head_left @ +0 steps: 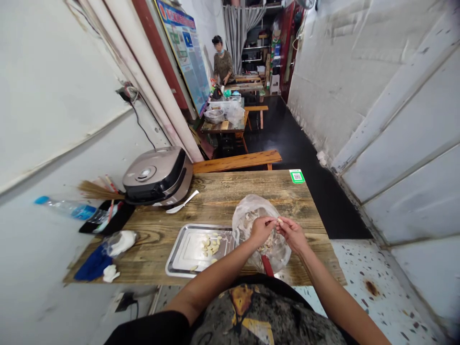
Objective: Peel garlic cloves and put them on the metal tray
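Note:
My left hand (pixel 261 230) and my right hand (pixel 293 234) meet over a clear plastic bag (pixel 247 218) that holds garlic and loose skins. Between the fingertips of both hands is pinched a small pale garlic clove (pixel 280 221). A red handle (pixel 267 265) pokes out below the bag near the table's front edge. To the left of the bag lies a steel tray (pixel 187 251) with several peeled cloves (pixel 211 244) on it. Everything rests on a wooden table (pixel 223 191).
An electric cooker (pixel 157 175) and a white spoon (pixel 182 203) stand at the table's back left. A water bottle (pixel 68 209), blue cloth (pixel 92 265) and small bag (pixel 120 242) lie at the left end. A bench (pixel 237 160) and another person (pixel 223 61) are farther back.

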Tool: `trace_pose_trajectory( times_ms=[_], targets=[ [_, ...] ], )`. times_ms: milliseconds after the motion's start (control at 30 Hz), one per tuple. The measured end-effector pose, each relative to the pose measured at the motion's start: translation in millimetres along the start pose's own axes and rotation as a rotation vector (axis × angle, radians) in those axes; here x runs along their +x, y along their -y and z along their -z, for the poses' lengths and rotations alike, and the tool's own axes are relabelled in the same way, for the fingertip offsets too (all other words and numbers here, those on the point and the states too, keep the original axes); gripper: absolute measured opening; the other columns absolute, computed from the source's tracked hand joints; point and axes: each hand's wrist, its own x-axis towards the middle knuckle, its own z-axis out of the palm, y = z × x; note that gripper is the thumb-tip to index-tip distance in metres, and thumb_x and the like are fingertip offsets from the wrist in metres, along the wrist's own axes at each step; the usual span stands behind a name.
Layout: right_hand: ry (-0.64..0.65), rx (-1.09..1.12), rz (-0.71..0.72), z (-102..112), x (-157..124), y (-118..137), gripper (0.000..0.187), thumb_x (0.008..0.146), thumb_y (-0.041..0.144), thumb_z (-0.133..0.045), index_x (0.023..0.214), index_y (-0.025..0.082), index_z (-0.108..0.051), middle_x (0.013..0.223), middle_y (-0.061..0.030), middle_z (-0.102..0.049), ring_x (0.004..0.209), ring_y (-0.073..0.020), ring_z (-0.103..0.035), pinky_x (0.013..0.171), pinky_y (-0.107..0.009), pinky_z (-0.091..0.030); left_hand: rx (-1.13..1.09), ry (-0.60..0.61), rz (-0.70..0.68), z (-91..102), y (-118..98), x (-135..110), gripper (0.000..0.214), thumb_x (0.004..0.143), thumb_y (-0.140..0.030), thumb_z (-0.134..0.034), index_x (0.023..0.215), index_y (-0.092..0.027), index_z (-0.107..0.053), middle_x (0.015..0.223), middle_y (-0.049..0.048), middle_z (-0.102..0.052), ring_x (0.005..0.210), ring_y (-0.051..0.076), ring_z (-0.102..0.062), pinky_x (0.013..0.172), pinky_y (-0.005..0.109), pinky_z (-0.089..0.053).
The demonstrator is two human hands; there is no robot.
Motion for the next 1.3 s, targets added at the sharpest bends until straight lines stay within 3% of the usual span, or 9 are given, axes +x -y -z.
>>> trace_pose_trajectory(
  times_ms=[300, 467, 633, 800, 1000, 1167, 1300],
  targets=[
    [-0.041, -0.202, 0.139, 4, 4, -4, 0.03, 0.059, 0.028, -0.077, 0.085, 0.018, -0.068, 0.074, -0.0006, -0.067, 0.063, -0.0114, -0.059, 0.063, -0.026, -0.049, -0.133, -0.023, 0.213, -1.3, -5, 3, 0.022, 0.07, -0.029, -0.058, 0.079, -0.013, -0.07, 0.067, 0.0039, -0.067, 0.057, 0.012, -0.056, 0.056, 0.021, -0.042],
    [-0.099, -0.412, 0.286, 1, 2, 0, 0.028, 0.064, 0.033, -0.071, 0.088, 0.018, -0.068, 0.077, -0.0041, -0.068, 0.069, -0.0173, -0.062, 0.072, -0.035, -0.05, -0.41, 0.016, 0.388, -5.4, -16, 1, 0.02, 0.066, -0.027, -0.062, 0.073, -0.01, -0.068, 0.059, 0.0032, -0.063, 0.046, 0.007, -0.047, 0.046, 0.018, -0.035],
    [-0.078, -0.769, 0.574, -1, -3, 6, 0.023, 0.075, 0.034, -0.061, 0.093, 0.022, -0.069, 0.098, -0.0069, -0.067, 0.093, -0.022, -0.06, 0.088, -0.041, -0.045, -0.542, -0.058, 0.412, -4.9, -21, 0, 0.019, 0.063, -0.025, -0.065, 0.073, -0.01, -0.069, 0.052, 0.0005, -0.057, 0.045, 0.006, -0.046, 0.046, 0.018, -0.035],
    [-0.096, -0.902, 0.534, 1, -6, 8, 0.026, 0.08, 0.032, -0.054, 0.098, 0.021, -0.067, 0.096, -0.0075, -0.068, 0.087, -0.0221, -0.063, 0.082, -0.04, -0.049, -0.562, -0.04, 0.437, -3.5, -21, 1, 0.017, 0.062, -0.024, -0.067, 0.072, -0.01, -0.069, 0.055, 0.0022, -0.06, 0.048, 0.007, -0.05, 0.049, 0.019, -0.04],
    [-0.028, -1.138, 0.67, -2, -12, 13, 0.027, 0.082, 0.028, -0.049, 0.101, 0.021, -0.067, 0.1, -0.0077, -0.067, 0.093, -0.0229, -0.062, 0.086, -0.04, -0.047, -0.516, -0.036, 0.518, -4.6, -22, 3, 0.01, 0.06, -0.014, -0.062, 0.068, -0.01, -0.067, 0.055, 0.0021, -0.061, 0.048, 0.008, -0.052, 0.052, 0.02, -0.043],
    [-0.026, -1.012, 0.592, -4, -13, 8, 0.025, 0.079, 0.029, -0.054, 0.097, 0.021, -0.067, 0.1, -0.0083, -0.067, 0.093, -0.0238, -0.061, 0.088, -0.041, -0.046, -0.242, -0.119, 0.428, -8.8, -13, 6, 0.006, 0.058, -0.015, -0.061, 0.061, -0.011, -0.063, 0.048, -0.0007, -0.056, 0.043, 0.008, -0.047, 0.044, 0.018, -0.035],
    [-0.102, -0.477, 0.316, -3, -4, 1, 0.026, 0.069, 0.034, -0.066, 0.091, 0.02, -0.065, 0.086, -0.0055, -0.069, 0.076, -0.0206, -0.065, 0.077, -0.039, -0.052, -0.227, -0.159, 0.43, -10.2, -6, 5, 0.007, 0.059, -0.019, -0.059, 0.061, -0.012, -0.06, 0.051, -0.0018, -0.054, 0.043, 0.007, -0.045, 0.042, 0.018, -0.032]
  ],
)
